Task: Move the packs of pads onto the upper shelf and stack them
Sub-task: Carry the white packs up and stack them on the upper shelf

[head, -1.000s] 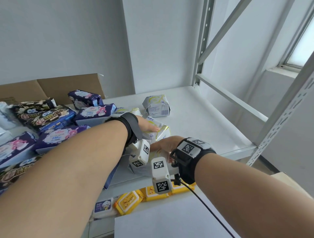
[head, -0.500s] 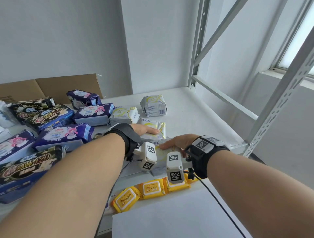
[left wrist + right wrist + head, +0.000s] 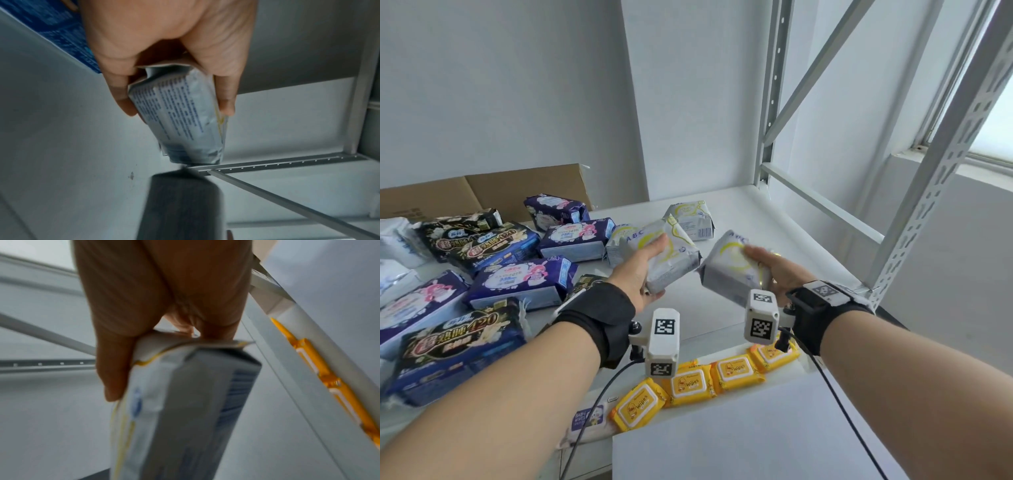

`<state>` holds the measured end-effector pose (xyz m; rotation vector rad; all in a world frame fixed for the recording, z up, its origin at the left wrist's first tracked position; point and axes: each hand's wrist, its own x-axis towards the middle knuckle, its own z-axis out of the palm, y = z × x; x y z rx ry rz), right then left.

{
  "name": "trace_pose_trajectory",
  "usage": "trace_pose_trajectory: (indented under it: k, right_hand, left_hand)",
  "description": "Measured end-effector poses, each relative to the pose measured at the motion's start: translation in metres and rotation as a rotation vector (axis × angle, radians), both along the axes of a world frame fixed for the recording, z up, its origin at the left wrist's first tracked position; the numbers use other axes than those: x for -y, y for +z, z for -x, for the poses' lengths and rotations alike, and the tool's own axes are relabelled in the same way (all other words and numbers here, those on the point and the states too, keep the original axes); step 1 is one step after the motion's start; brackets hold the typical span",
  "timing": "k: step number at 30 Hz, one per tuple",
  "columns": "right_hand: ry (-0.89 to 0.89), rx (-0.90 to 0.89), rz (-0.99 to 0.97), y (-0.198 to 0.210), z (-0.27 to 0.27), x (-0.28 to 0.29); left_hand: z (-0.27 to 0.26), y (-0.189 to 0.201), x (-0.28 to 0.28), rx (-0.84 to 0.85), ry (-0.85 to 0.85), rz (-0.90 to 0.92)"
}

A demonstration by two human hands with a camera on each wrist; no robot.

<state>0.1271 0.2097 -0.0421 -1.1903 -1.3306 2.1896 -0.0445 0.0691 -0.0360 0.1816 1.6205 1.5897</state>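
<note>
**Two white packs in hand above the upper shelf, stacking not yet begun**

The left hand (image 3: 635, 274) grips a white-and-yellow pack (image 3: 671, 258), thumb on top and fingers under it; the left wrist view shows the same pack (image 3: 183, 120) pinched between thumb and fingers. The right hand (image 3: 774, 270) holds a second white pack (image 3: 732, 270) the same way, fingers curled round its end, as the right wrist view confirms (image 3: 185, 402). Both packs hang in the air, tilted, just above the white upper shelf (image 3: 774, 219), near each other but not touching.

Done so far, as I judge it: many packs already lie on this shelf. Two more white packs (image 3: 693, 219) rest behind the hands, and dark blue and purple packs (image 3: 524, 281) crowd the left side in loose overlap, beside a cardboard box (image 3: 482, 192).

Still to do: the two held packs need setting down, and nothing here reads as a tidy stack, so the stacking itself appears largely ahead. On the lower shelf a row of yellow wipes packs (image 3: 688, 382) shows; they are wipes, probably not part of the job.
</note>
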Motion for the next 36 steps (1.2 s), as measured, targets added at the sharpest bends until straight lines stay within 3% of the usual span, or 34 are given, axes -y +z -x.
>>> trace_pose_trajectory:
  k: [5, 11, 17, 20, 29, 36]
  right_hand:
    - [0.064, -0.187, 0.034, 0.016, -0.007, 0.015]
    - [0.058, -0.032, -0.115, 0.029, -0.041, 0.026]
    - [-0.033, 0.035, -0.208, 0.033, -0.1, 0.003]
    - [-0.002, 0.172, -0.255, 0.037, -0.131, -0.017]
    - [0.033, 0.202, -0.16, 0.02, -0.261, -0.132]
    - [-0.002, 0.327, -0.03, -0.027, -0.37, -0.224]
  left_hand:
    - [-0.015, 0.011, 0.018, -0.005, -0.017, -0.023]
    - [-0.036, 0.023, 0.026, -0.097, -0.124, -0.014]
    - [-0.084, 0.026, -0.003, -0.17, -0.164, 0.0]
    - [-0.11, 0.025, -0.027, -0.169, -0.156, 0.012]
    - [-0.232, -0.005, -0.126, -0.18, -0.25, 0.076]
    - [-0.34, -0.05, -0.228, -0.095, -0.368, 0.184]
